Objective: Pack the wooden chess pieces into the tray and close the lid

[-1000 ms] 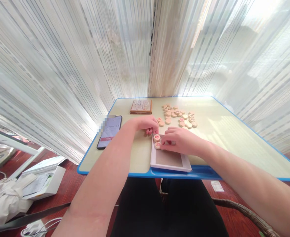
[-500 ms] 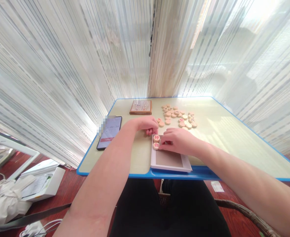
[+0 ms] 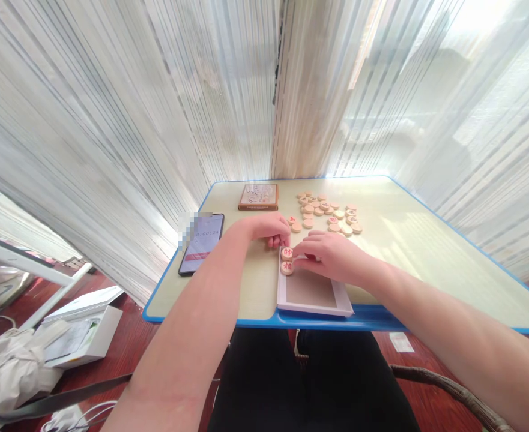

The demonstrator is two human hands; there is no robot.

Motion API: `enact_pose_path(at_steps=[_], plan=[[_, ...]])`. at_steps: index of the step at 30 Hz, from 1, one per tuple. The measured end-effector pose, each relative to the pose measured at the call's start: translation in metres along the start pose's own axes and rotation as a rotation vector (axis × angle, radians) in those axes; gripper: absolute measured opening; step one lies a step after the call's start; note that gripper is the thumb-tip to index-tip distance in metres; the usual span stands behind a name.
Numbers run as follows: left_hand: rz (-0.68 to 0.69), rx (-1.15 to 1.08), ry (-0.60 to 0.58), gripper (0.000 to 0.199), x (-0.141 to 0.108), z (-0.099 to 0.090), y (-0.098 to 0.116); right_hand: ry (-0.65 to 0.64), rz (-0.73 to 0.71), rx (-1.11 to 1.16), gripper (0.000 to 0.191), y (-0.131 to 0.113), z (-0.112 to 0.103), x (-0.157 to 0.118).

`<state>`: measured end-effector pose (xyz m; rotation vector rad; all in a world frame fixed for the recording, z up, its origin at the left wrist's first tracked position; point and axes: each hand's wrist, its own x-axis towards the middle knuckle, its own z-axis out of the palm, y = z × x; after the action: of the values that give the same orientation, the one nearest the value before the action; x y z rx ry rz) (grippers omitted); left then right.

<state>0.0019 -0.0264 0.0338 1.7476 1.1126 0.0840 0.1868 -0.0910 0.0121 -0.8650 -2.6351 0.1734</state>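
Observation:
A shallow white tray (image 3: pixel 311 291) lies at the table's front edge. Inside its back left corner are two round pieces with red characters, an upper one (image 3: pixel 287 254) and a lower one (image 3: pixel 286 267). My left hand (image 3: pixel 274 230) is curled at the tray's back left corner, and what its fingers hold, if anything, is hidden. My right hand (image 3: pixel 320 255) reaches over the tray, thumb and fingertips beside the two pieces; whether something is between them cannot be made out. Behind the hands, several wooden pieces (image 3: pixel 325 207) are scattered on the table.
A phone (image 3: pixel 202 243) with a timer lies on the left of the table (image 3: pixel 426 258). Near the back edge sits a flat brown box (image 3: pixel 258 197). A curtain hangs behind the table. An open white box (image 3: pixel 86 339) stands on the floor at left.
The thumb and fingers of my right hand have shifted slightly at the two pieces. My left hand is nearly still. The whole view has shifted a little.

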Motion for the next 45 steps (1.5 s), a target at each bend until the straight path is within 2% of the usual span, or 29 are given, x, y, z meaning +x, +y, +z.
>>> enact_pose_path(at_steps=[17, 21, 24, 26, 29, 32, 36, 39, 43, 45], plan=[[0.031, -0.020, -0.009, 0.017, 0.003, -0.002, -0.006, 0.002, 0.070, 0.033, 0.018, 0.002, 0.001, 0.002], [0.026, -0.035, 0.002, 0.017, 0.005, -0.002, -0.009, 0.063, 0.134, -0.037, 0.019, 0.011, -0.007, 0.000], [0.028, -0.055, -0.003, 0.014, 0.007, -0.001, -0.010, 0.021, 0.192, -0.080, 0.014, 0.020, -0.010, -0.003], [0.039, -0.079, 0.000, 0.015, 0.009, 0.000, -0.012, -0.047, 0.168, -0.062, 0.015, 0.024, -0.009, -0.005], [0.033, -0.073, 0.019, 0.015, 0.014, 0.000, -0.017, -0.012, 0.193, -0.063, 0.016, 0.030, -0.007, -0.005], [0.039, -0.096, 0.070, 0.017, 0.015, 0.001, -0.020, 0.020, 0.196, -0.057, 0.015, 0.037, -0.011, -0.005], [0.030, -0.142, 0.151, 0.017, 0.013, 0.008, -0.020, 0.163, 0.443, -0.140, 0.022, 0.054, -0.019, -0.006], [0.029, -0.123, 0.295, 0.014, 0.017, 0.014, -0.018, 0.182, 0.527, -0.165, 0.026, 0.071, -0.020, -0.008], [0.070, -0.009, 0.542, 0.021, 0.023, 0.015, -0.018, 0.182, 0.567, -0.169, 0.024, 0.089, -0.021, -0.013], [0.107, 0.093, 0.602, 0.025, 0.023, 0.013, -0.019, 0.180, 0.586, -0.164, 0.025, 0.093, -0.023, -0.015]])
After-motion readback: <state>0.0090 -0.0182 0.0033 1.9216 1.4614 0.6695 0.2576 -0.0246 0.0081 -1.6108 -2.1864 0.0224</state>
